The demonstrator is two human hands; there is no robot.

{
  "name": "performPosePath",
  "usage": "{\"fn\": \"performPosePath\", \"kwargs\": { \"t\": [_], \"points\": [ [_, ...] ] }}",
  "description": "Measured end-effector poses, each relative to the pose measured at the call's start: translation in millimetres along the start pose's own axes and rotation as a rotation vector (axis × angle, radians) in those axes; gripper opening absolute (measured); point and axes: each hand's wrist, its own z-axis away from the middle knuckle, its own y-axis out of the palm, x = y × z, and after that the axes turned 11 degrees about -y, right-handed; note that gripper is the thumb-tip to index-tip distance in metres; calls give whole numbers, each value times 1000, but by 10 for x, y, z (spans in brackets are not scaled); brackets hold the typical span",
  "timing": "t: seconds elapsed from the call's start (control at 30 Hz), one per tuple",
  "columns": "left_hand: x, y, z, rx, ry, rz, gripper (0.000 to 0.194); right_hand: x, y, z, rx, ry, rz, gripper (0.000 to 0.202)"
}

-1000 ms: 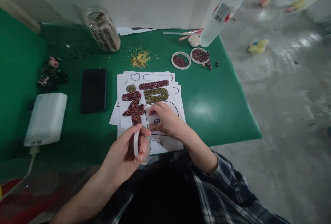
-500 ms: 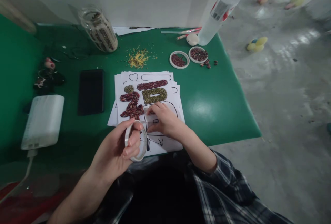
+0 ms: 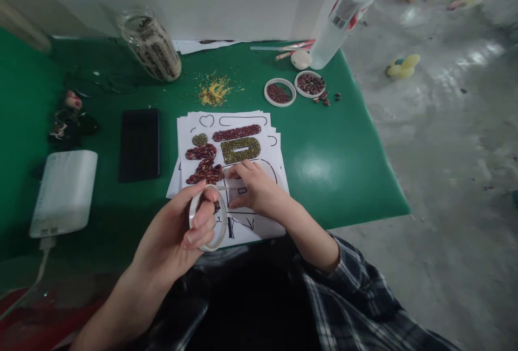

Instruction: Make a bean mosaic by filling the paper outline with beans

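Fingers of the left hand (image 3: 174, 229) were curled tightly through and around a white ring (image 3: 193, 211), holding it tilted at the lower centre of the frame, over the bottom edge of the printed sheet (image 3: 275, 227). Just beside it, to the right, the right hand (image 3: 261, 189) had its fingers bent, thumb and forefinger parted over the outlined character; it was hard to tell whether their tips touched the paper. A plaid sleeve (image 3: 352, 264) covered that arm at lower right.

Farther up the sheet, mottled red beans (image 3: 201, 151) filled the left strokes under a small heart of mung beans (image 3: 199, 139), while a mung-bean block (image 3: 230, 152) lay beneath a bar of small red beans (image 3: 237, 133). Left of the paper lay a black phone (image 3: 140, 146), and at the left edge a white power bank (image 3: 65, 191) with its cable (image 3: 43, 264).

Beyond, yellow crumbs (image 3: 214, 92) were scattered at upper centre, with two shallow bean-filled lids (image 3: 280, 105) to their right. Along the far side of the green table (image 3: 335, 167) stood a glass jar (image 3: 151, 46) at upper left and a clear bottle (image 3: 324, 48) at upper right.
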Motion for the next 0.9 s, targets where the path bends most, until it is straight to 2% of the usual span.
{"fn": "performPosePath", "kwargs": {
  "t": [0.37, 0.9],
  "points": [
    [-36, 79, 28, 18, 16, 2, 44, -36, 23, 3, -4, 2, -9, 54],
    [-102, 115, 68, 44, 49, 7, 43, -9, 6, 5, -11, 12, -27, 54]
  ]
}}
